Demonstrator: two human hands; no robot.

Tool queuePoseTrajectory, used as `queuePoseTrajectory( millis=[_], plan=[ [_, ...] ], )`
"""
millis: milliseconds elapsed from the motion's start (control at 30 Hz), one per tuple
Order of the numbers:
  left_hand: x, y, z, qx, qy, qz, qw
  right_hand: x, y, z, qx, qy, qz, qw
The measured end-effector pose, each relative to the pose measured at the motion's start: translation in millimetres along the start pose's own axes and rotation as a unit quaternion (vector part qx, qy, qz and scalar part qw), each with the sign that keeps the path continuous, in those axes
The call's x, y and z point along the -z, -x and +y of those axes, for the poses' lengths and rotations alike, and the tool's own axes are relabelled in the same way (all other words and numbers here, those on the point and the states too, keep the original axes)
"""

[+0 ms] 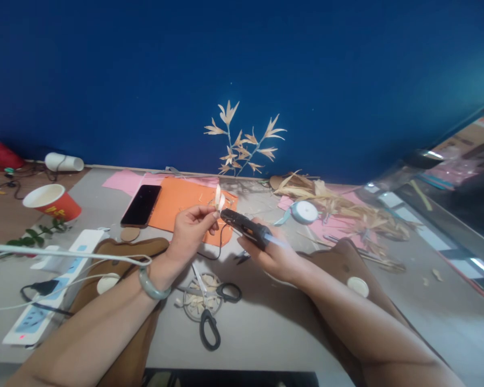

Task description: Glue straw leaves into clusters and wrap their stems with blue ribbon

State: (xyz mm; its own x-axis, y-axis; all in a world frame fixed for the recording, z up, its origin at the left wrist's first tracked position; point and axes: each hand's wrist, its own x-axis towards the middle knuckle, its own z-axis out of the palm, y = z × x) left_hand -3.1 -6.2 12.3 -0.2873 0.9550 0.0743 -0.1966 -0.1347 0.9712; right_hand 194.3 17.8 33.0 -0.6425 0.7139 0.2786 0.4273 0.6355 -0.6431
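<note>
Between the thumb and fingers of my left hand (191, 231) is a small pale piece of dried husk (218, 198), held upright. My right hand (276, 255) is wrapped round a black hot glue gun (246, 226), with a clear glue stick at its back end. The gun's nozzle points left and sits close to the fingertips of my left hand; whether it touches the husk I cannot tell. Below my hands, open scissors (210, 329) with black handles lie across a round dish (189, 310) of pale husk scraps.
Husk flowers (246, 153) on stems stand against the blue wall. Orange paper (169, 201) and a phone (141, 206) lie ahead. A power strip (56, 290), a cable (64, 250) and a red cup (60, 204) are left; a ribbon roll (305, 212) and dried husks (342, 207) right.
</note>
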Motion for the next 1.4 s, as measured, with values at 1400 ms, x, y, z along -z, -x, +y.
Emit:
queuePoseTrajectory(
  millis=[1400],
  plan=[
    [-1.4,4.2,-0.2,-0.082,-0.052,0.01,0.995,4.0,-0.2,-6.7,-0.043,-0.041,0.001,0.998]
  ],
)
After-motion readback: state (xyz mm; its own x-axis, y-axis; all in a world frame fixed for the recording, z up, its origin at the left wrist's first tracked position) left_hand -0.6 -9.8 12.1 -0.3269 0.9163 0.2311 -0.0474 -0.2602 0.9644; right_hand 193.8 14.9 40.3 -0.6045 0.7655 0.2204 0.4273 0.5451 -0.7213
